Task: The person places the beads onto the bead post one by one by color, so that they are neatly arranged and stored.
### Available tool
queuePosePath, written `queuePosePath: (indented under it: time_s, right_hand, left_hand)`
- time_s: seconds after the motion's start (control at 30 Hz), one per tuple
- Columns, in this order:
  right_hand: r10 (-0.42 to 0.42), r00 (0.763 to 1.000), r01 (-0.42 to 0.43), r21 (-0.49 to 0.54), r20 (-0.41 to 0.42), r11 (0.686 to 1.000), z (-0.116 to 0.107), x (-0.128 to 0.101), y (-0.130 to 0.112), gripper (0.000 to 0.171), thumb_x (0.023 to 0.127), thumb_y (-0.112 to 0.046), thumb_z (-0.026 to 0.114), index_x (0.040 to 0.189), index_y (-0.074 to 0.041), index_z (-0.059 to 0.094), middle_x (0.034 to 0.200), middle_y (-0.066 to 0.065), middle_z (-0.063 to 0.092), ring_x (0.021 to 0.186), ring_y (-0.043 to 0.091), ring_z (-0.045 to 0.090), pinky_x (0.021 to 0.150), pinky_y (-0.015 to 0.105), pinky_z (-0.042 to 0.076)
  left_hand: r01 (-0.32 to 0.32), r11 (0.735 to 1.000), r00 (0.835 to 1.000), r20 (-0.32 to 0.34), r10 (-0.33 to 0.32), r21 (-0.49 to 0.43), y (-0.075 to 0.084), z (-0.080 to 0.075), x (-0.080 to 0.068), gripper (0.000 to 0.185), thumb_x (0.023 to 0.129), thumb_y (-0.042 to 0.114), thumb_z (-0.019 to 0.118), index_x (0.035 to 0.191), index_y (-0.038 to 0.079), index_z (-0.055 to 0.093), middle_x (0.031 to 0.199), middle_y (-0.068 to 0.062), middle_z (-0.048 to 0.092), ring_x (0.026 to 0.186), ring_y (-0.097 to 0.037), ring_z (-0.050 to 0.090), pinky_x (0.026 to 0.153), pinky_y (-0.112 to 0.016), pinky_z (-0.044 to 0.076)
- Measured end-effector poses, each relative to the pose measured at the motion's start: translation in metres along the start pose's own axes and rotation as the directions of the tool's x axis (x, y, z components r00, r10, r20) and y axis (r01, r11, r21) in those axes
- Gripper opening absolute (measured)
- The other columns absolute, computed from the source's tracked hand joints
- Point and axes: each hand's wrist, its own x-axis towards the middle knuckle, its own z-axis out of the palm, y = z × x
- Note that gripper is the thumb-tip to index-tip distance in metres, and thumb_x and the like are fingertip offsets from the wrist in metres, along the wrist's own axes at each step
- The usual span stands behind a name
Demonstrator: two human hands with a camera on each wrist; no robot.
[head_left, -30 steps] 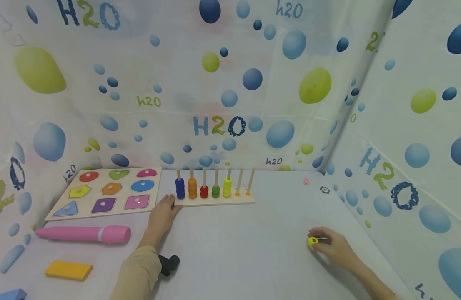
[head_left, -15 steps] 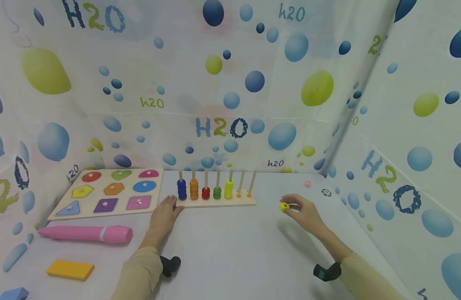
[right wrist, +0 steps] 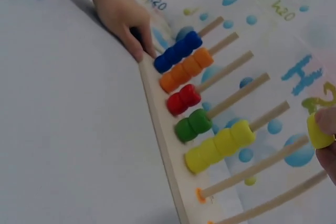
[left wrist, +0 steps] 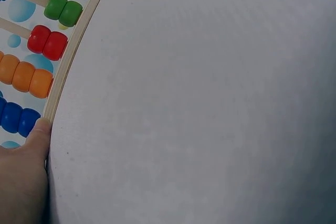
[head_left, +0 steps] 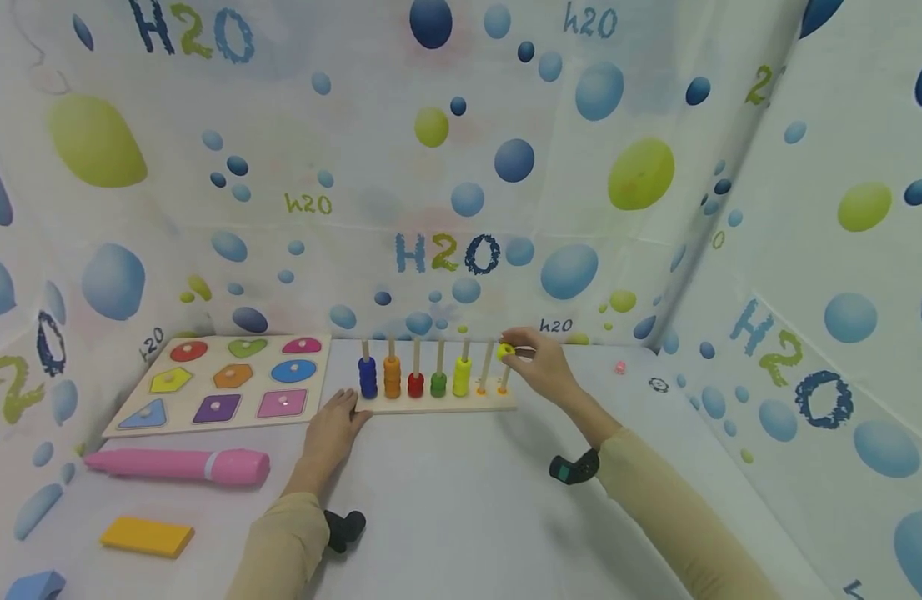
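A wooden peg stacker [head_left: 431,407] stands at the back middle, with a row of upright pegs. Blue beads [head_left: 367,377], orange beads [head_left: 392,377], red beads [right wrist: 184,99], green beads [right wrist: 193,125] and yellow beads [right wrist: 220,145] sit on separate pegs; the two rightmost pegs carry none. My left hand [head_left: 333,429] holds the stacker's left end, thumb on the front edge beside the blue beads. My right hand [head_left: 539,367] pinches a loose yellow bead [head_left: 505,352] between thumb and fingers, at the tops of the two rightmost pegs. Whether a peg enters its hole I cannot tell.
A shape puzzle board [head_left: 251,408] lies left of the stacker. In front of it are a large pink pen-shaped toy [head_left: 176,465], a yellow block [head_left: 147,536] and a blue block [head_left: 37,586]. A patterned sheet [head_left: 446,192] hangs behind the table.
My right hand has carried the yellow bead from the table's right side, up and leftward, to the stacker's right end. My left hand stays on the stacker's left end.
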Motion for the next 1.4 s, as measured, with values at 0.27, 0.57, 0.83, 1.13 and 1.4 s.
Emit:
queuePosePath:
  time_s: [0.27, 0.57, 0.83, 1.13, 1.4]
  right_hand:
    - [0.009, 0.999, -0.008, -0.012, 0.036, 1.000, 0.031, 0.032, -0.013, 0.031, 0.086, -0.002, 0.068, 0.115, -0.003, 0.059, 0.110, 0.007, 0.065, 0.104, 0.017, 0.061, 0.087, 0.023, 0.051]
    - [-0.015, 0.998, 0.018, -0.051, 0.059, 0.999, 0.042, 0.047, -0.016, 0.030, 0.085, 0.004, 0.066, 0.113, 0.001, 0.059, 0.110, 0.012, 0.065, 0.104, 0.020, 0.061, 0.086, 0.019, 0.051]
    - [-0.007, 0.997, 0.013, -0.076, 0.073, 0.997, 0.044, 0.050, -0.017, 0.032, 0.086, 0.002, 0.065, 0.117, 0.000, 0.057, 0.112, 0.012, 0.064, 0.106, 0.021, 0.060, 0.089, 0.021, 0.050]
    - [0.007, 0.999, -0.005, -0.074, 0.032, 0.997, 0.040, 0.049, -0.016, 0.031, 0.085, 0.001, 0.067, 0.115, -0.002, 0.059, 0.110, 0.009, 0.065, 0.104, 0.019, 0.061, 0.088, 0.022, 0.051]
    - [0.036, 0.999, -0.036, -0.060, -0.008, 0.998, 0.023, 0.039, -0.010, 0.029, 0.088, -0.005, 0.066, 0.116, -0.004, 0.059, 0.109, 0.007, 0.066, 0.103, 0.017, 0.061, 0.089, 0.024, 0.051]
  left_hand:
    - [0.004, 1.000, 1.000, 0.007, -0.004, 0.014, -0.001, 0.001, 0.001, 0.056, 0.095, 0.029, 0.058, 0.133, -0.009, 0.046, 0.137, -0.026, 0.044, 0.131, -0.040, 0.036, 0.106, -0.054, 0.031]
    - [-0.003, 1.000, 1.000, -0.005, 0.003, 0.023, 0.003, -0.002, 0.001, 0.055, 0.095, 0.029, 0.059, 0.132, -0.009, 0.047, 0.136, -0.026, 0.046, 0.130, -0.040, 0.037, 0.106, -0.054, 0.032]
    - [-0.012, 0.999, 1.000, -0.023, 0.013, 0.037, 0.002, -0.001, 0.000, 0.055, 0.094, 0.029, 0.060, 0.131, -0.010, 0.048, 0.135, -0.026, 0.047, 0.129, -0.040, 0.039, 0.105, -0.053, 0.033]
    - [-0.007, 1.000, 1.000, -0.022, 0.007, 0.025, 0.004, -0.001, 0.001, 0.055, 0.094, 0.028, 0.060, 0.132, -0.009, 0.048, 0.135, -0.026, 0.047, 0.129, -0.040, 0.039, 0.105, -0.053, 0.033]
    - [0.003, 1.000, 1.000, -0.009, -0.003, 0.015, 0.003, -0.002, 0.000, 0.055, 0.095, 0.029, 0.059, 0.132, -0.009, 0.047, 0.137, -0.026, 0.045, 0.130, -0.040, 0.037, 0.105, -0.054, 0.032]
